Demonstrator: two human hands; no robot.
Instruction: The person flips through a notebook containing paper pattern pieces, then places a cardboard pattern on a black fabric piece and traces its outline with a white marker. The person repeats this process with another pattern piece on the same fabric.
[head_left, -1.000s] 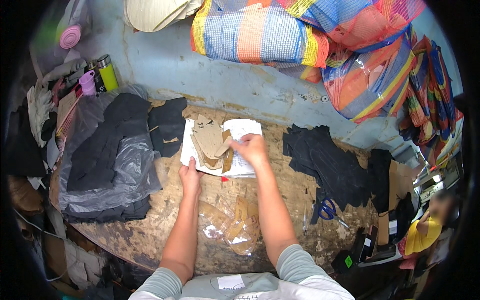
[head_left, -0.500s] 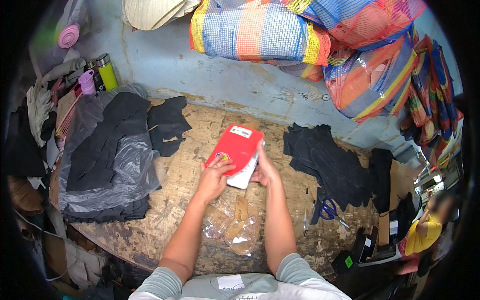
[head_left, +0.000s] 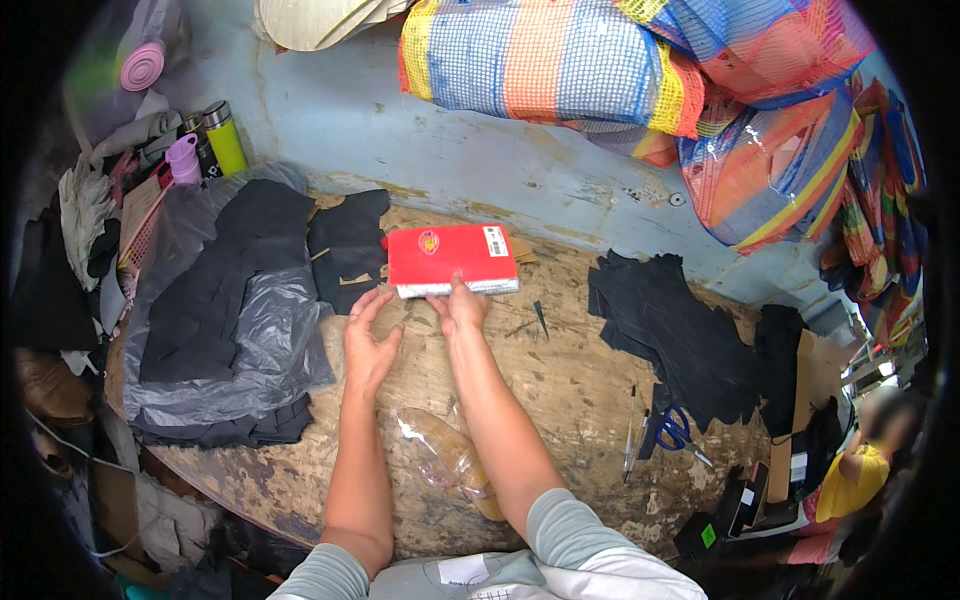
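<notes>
1. Holding the near edge of the red book [head_left: 450,255], the right hand [head_left: 462,305] has its thumb on the cover. Its other fingers seem to be tucked under the pages, but I cannot see them all.
2. The left hand [head_left: 370,345] has let go. Half a second ago it is on the cover. Now it is just beside the near left corner, with bent, spread fingers and nothing in it.
3. The red book is at the far middle of the wooden table [head_left: 580,400]. It has turned, so a long side now faces the person. I cannot tell if all of it touches the wood.
4. One second ago, white pages and tan card shapes show. Now the red book is shut, so the pages are mostly covered and most of the card is out of sight. A bit of brown card [head_left: 522,250] pokes out at the far right.
5. To me, this means the looking-inside part is paused, and the left hand is free.
6. The clear plastic packet [head_left: 440,450] lies near, partly behind the right arm. Black cloth [head_left: 680,330] and scissors [head_left: 673,428] are on the right, well apart from both hands.
</notes>
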